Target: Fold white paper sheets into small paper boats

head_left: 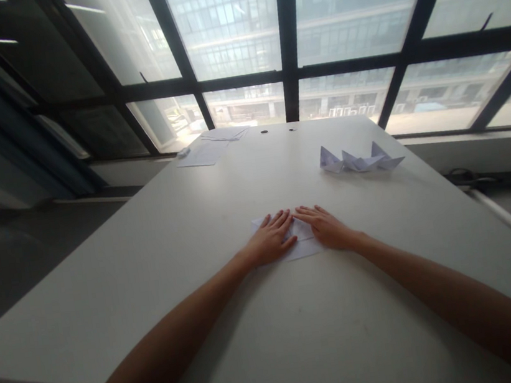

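A folded sheet of white paper [303, 243] lies flat on the white table [160, 254], a little beyond its middle. My left hand [271, 238] rests on the left part of the paper, fingers stretched out and flat. My right hand [325, 226] presses the right part the same way, fingers extended. The fingertips of both hands nearly meet over the centre of the paper. Most of the sheet is hidden under my palms.
Three folded paper boats [360, 160] stand in a row to the far right. Loose white sheets [212, 147] lie at the table's far left corner by the windows [233, 25]. Two small dark discs [264, 132] sit near the far edge.
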Available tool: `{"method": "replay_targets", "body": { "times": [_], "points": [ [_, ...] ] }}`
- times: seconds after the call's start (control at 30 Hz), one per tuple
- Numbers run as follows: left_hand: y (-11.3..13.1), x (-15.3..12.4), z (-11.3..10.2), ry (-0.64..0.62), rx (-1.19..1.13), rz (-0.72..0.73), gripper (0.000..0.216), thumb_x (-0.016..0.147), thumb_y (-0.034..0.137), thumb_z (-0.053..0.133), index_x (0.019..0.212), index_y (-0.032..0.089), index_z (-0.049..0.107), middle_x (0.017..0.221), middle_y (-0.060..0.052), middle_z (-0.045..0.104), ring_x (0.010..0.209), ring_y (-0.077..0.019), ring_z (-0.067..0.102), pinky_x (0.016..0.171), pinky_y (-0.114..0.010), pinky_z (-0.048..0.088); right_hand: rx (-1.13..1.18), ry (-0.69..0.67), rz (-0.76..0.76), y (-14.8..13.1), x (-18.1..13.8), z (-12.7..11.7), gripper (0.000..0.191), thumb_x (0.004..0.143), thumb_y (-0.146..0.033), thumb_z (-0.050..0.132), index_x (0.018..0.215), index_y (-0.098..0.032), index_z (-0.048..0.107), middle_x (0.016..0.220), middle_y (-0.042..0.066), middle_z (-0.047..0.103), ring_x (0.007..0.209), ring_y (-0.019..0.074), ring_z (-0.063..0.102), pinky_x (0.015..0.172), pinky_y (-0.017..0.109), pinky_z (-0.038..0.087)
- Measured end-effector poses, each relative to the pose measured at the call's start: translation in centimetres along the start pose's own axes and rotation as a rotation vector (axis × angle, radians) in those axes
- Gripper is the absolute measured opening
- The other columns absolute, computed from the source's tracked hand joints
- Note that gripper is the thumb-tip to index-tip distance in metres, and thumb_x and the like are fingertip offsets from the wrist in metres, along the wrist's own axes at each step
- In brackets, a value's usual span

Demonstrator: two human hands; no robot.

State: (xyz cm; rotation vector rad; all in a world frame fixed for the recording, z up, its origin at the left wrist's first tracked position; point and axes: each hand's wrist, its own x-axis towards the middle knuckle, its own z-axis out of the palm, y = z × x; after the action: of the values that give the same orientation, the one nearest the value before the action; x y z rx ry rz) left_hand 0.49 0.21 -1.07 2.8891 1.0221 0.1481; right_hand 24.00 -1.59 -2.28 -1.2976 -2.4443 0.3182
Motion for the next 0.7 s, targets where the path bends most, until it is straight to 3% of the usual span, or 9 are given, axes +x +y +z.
{"method": "replay_targets", "body": {
  "times": [0.1, 0.2, 0.37, 0.7],
  "points": [
    [0.00, -0.05, -0.02, 0.003, -0.004, -0.001, 0.071, 0.101, 0.058, 0.023, 0.157, 0.015, 0.017, 0.163, -0.012, 0.016, 0.151, -0.0260, 0.012, 0.121, -0.046, 0.012, 0.000, 0.012, -0.012, -0.20, -0.01, -0.12, 0.053, 0.096, -0.020, 0.038, 0.148, -0.023, 0.042, 0.156, 0.009, 0.038, 0.147, 0.0213, 0.029, 0.120, 0.051, 0.020],
    [0.00, -0.10, -0.11, 0.003, -0.005, 0.001, 0.070, 0.101, 0.057, 0.022, 0.157, 0.016, 0.017, 0.163, -0.012, 0.016, 0.151, -0.0262, 0.012, 0.121, -0.046, 0.012, -0.006, 0.002, -0.027, -0.35, -0.07, -0.34, 0.051, 0.098, -0.032, 0.042, 0.148, -0.023, 0.042, 0.156, 0.011, 0.037, 0.147, 0.0236, 0.028, 0.119, 0.053, 0.020],
    [-0.04, -0.12, -0.19, -0.023, 0.004, 0.008, 0.069, 0.101, 0.057, 0.021, 0.158, 0.019, 0.013, 0.164, -0.010, 0.012, 0.152, -0.0249, 0.009, 0.121, -0.045, 0.009, -0.008, -0.007, -0.053, -0.36, -0.09, -0.54, 0.055, 0.099, -0.037, 0.043, 0.152, -0.024, 0.035, 0.158, 0.009, 0.034, 0.148, 0.0245, 0.026, 0.119, 0.053, 0.019],
    [0.07, -0.08, -0.26, -0.017, -0.012, -0.001, 0.070, 0.101, 0.058, 0.021, 0.158, 0.017, 0.015, 0.163, -0.010, 0.017, 0.151, -0.0255, 0.012, 0.121, -0.046, 0.010, 0.000, 0.033, 0.010, -0.42, 0.04, -0.13, 0.050, 0.098, -0.036, 0.044, 0.146, -0.023, 0.045, 0.155, 0.010, 0.039, 0.147, 0.0233, 0.029, 0.119, 0.052, 0.019]
  ]
}}
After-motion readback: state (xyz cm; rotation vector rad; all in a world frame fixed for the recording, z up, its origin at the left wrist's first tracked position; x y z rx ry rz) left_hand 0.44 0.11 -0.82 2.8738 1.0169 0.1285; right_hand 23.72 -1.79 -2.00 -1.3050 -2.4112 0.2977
